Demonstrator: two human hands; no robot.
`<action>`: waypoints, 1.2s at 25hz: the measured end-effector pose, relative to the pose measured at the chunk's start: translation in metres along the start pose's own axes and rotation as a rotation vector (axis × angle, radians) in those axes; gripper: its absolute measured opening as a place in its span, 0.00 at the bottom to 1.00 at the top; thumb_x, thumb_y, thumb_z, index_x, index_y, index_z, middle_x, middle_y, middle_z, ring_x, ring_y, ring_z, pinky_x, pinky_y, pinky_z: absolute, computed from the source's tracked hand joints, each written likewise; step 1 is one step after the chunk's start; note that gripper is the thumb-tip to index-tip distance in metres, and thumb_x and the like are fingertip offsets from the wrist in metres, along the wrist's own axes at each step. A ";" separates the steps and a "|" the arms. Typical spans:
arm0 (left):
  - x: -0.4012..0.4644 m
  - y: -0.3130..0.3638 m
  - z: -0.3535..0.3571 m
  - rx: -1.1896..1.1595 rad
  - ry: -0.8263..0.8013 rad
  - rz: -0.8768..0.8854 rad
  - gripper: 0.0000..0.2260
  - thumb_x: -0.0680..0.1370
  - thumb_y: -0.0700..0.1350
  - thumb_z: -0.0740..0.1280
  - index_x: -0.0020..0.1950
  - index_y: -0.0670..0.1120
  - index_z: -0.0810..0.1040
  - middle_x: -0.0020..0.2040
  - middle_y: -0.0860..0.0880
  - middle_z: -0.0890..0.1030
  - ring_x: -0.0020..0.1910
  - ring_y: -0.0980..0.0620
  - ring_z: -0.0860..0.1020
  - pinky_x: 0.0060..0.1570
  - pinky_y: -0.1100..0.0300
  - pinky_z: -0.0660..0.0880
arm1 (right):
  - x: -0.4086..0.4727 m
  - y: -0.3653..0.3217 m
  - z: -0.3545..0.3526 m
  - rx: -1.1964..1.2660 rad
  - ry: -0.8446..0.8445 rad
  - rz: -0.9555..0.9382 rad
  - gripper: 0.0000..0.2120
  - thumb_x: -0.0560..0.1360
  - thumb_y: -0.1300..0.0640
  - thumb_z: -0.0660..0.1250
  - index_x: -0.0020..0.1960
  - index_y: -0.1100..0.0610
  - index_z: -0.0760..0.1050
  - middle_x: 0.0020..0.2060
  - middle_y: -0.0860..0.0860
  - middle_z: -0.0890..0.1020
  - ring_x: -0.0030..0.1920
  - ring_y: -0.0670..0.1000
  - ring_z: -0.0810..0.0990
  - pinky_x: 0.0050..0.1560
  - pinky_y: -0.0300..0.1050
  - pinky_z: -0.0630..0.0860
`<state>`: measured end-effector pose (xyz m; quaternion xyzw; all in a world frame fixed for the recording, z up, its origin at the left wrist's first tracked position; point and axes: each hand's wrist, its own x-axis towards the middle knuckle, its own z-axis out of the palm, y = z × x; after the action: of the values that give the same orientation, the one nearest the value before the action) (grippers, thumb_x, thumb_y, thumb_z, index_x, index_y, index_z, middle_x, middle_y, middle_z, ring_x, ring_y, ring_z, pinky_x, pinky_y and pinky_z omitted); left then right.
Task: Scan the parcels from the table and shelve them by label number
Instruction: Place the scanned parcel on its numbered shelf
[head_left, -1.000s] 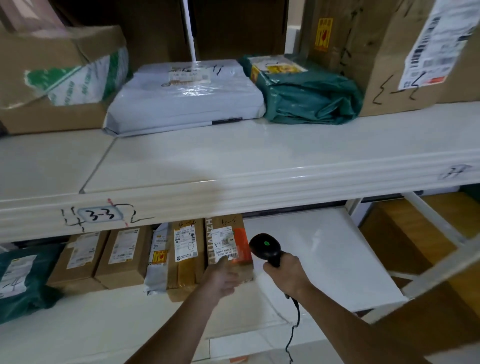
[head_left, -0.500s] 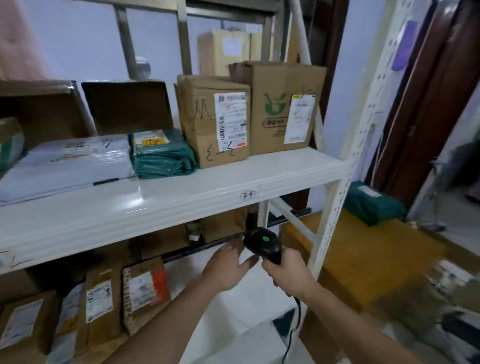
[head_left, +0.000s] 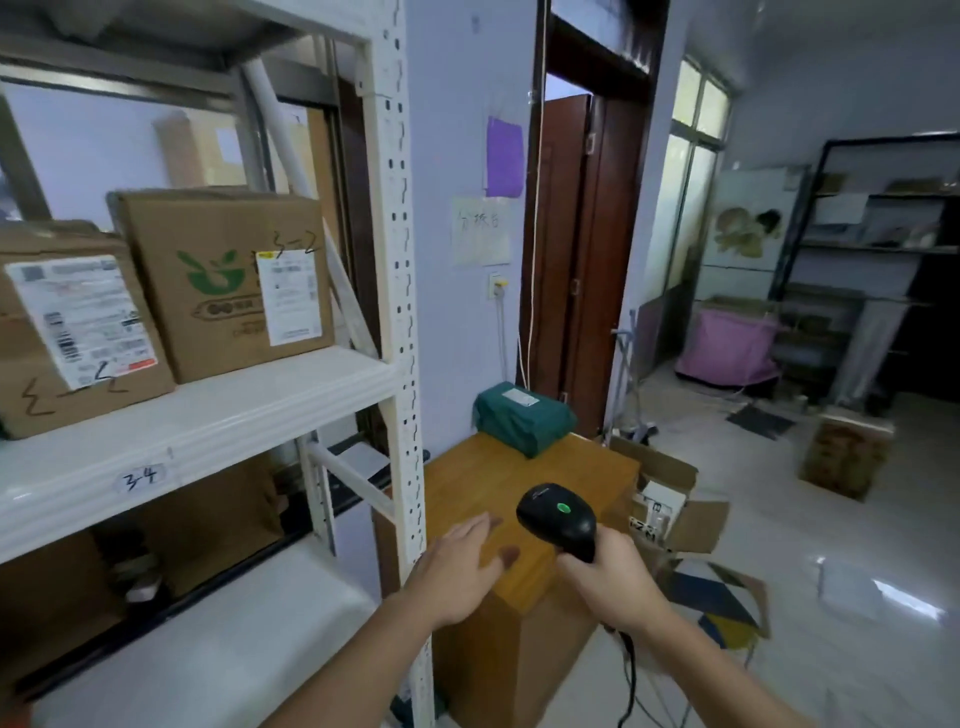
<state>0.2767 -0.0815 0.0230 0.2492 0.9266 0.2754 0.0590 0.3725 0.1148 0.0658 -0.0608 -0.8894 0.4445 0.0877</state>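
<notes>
A green bagged parcel (head_left: 524, 422) with a white label lies at the far end of the wooden table (head_left: 467, 483), against the wall. My right hand (head_left: 613, 579) grips a black barcode scanner (head_left: 560, 519) with a green light, held over the table's near right edge. My left hand (head_left: 457, 569) is empty with fingers spread, hovering over the table's near left corner beside the shelf post. On the white shelf (head_left: 208, 415) marked 3-4 stand two cardboard boxes (head_left: 223, 280), both with labels and handwritten numbers.
The white perforated shelf post (head_left: 400, 312) rises just left of the table. An open cardboard box (head_left: 670, 506) and flattened cartons lie on the floor right of the table. A brown door (head_left: 587, 249), a pink-covered cart (head_left: 727, 345) and dark shelving stand further back.
My view has swung right from the lower shelf to the table. My left hand let go of the shelved parcel and now hovers empty; the scanner stays in my right hand.
</notes>
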 end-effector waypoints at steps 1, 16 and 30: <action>0.014 0.006 0.006 0.010 -0.013 0.017 0.32 0.82 0.70 0.55 0.83 0.59 0.61 0.83 0.57 0.62 0.81 0.54 0.61 0.80 0.51 0.60 | 0.003 0.008 -0.012 0.001 0.019 0.007 0.04 0.73 0.62 0.68 0.40 0.58 0.75 0.30 0.48 0.76 0.28 0.42 0.73 0.29 0.32 0.67; 0.267 0.034 0.044 0.209 -0.133 0.155 0.31 0.83 0.70 0.53 0.84 0.59 0.58 0.84 0.55 0.58 0.83 0.52 0.58 0.81 0.45 0.59 | 0.166 0.109 -0.094 0.026 0.213 0.165 0.05 0.73 0.62 0.68 0.39 0.58 0.75 0.30 0.53 0.78 0.30 0.49 0.77 0.33 0.43 0.73; 0.495 0.047 0.092 0.252 -0.173 0.025 0.34 0.82 0.71 0.51 0.85 0.56 0.57 0.85 0.53 0.58 0.83 0.50 0.57 0.82 0.45 0.56 | 0.382 0.231 -0.166 0.076 0.022 0.242 0.08 0.73 0.59 0.68 0.36 0.57 0.74 0.27 0.52 0.75 0.27 0.48 0.74 0.32 0.45 0.71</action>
<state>-0.1101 0.2414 -0.0147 0.2888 0.9421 0.1350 0.1036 0.0407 0.4534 0.0169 -0.1691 -0.8570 0.4846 0.0456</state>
